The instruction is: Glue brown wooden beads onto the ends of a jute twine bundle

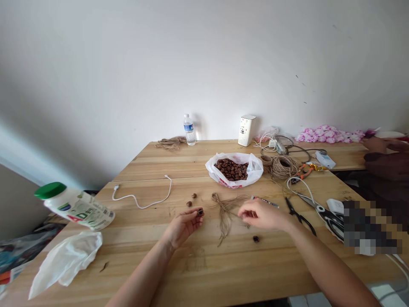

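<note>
My left hand pinches a small brown nut shell with a dark opening between thumb and fingertips. Two similar round brown nuts lie just beyond it on the wooden table. To its right is a knotted bundle of jute twine, looped at the top with loose strands spreading below. My right hand hovers at the right side of these strands, fingers curled together; whatever they hold is too small to make out. Below this hand lies another dark, open shell.
A white plastic bag full of brown nuts stands mid-table beside twine rolls. Right lie black scissors, more scissors and pliers. Left are a white cable, a tilted green-capped bottle and crumpled plastic. Another person's arm shows far right.
</note>
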### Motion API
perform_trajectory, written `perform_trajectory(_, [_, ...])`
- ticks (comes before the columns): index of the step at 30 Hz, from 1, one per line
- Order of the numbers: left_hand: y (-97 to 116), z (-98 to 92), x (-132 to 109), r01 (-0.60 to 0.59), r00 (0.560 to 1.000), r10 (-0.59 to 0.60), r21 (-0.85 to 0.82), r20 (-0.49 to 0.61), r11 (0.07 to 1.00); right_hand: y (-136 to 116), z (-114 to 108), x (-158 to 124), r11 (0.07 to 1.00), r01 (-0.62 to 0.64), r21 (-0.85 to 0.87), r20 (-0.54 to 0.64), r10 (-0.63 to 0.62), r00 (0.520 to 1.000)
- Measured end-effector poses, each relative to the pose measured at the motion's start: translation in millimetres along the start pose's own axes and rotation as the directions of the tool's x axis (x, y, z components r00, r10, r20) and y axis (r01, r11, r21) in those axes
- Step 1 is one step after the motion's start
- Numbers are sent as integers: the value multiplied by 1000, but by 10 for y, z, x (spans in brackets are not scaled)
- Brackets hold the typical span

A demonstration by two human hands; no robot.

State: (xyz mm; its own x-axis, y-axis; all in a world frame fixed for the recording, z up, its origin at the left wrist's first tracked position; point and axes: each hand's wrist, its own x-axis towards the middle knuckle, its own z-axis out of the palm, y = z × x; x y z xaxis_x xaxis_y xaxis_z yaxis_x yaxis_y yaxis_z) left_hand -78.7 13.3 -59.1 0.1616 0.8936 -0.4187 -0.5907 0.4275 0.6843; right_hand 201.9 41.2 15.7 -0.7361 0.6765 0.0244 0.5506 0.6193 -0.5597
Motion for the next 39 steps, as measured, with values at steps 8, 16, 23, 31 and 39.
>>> perform_trajectory(8, [4,-7,-8,0,1000,0,-2,-6,1000,89,223,-647,986,-155,-62,182,164,970])
perform_trajectory(16, [-14,-10,1,-1,1000,2,9,-10,1000,112,401,-518,988,-62,-140,134,81,988])
perform_trajectory(23, [-25,-6,8,-1,1000,1,10,4,1000,91,441,-449,996,-57,70,-67,62,996])
perform_trajectory(31, [-29,-9,19,5,1000,-5,1,23,1000,158,531,-351,415,-295,861,176,300,938])
perform_trajectory(39, [-43,-9,17,18,999,-19,3,29,1000,189,544,-331,340,-185,922,111,224,968])
